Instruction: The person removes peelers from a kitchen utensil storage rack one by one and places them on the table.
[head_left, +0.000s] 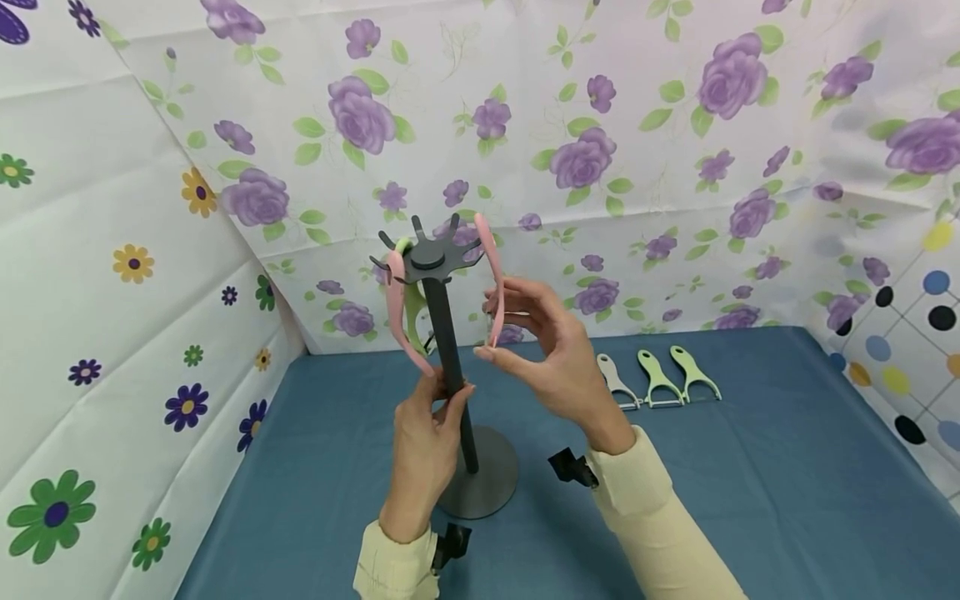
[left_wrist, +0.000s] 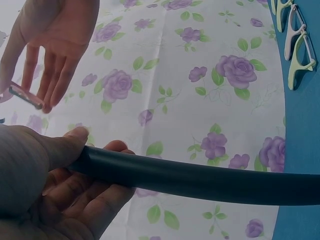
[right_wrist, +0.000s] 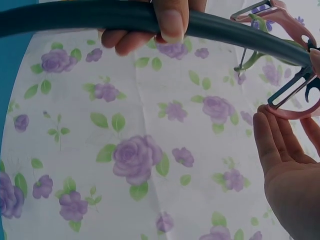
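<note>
A dark stand (head_left: pixel 444 333) with a hooked top rises from a round base. The left hand (head_left: pixel 426 433) grips its pole, thumb and fingers around it, as the left wrist view also shows. At the right side of the hooks, the right hand (head_left: pixel 551 354) holds a pink peeler (head_left: pixel 491 267) between thumb and fingers, handle up. Another pink peeler (head_left: pixel 396 304) and a green peeler (head_left: pixel 414 312) hang on the left side of the hooks. In the right wrist view the blade end of the held pink peeler (right_wrist: pixel 295 114) lies against the right hand's fingers.
On the blue table (head_left: pixel 675 500), right of the stand, lie a white peeler (head_left: pixel 615 379) and two green peelers (head_left: pixel 656 375) in a row. Floral cloth (head_left: pixel 585 158) stands behind the table, and more patterned cloth stands at both sides.
</note>
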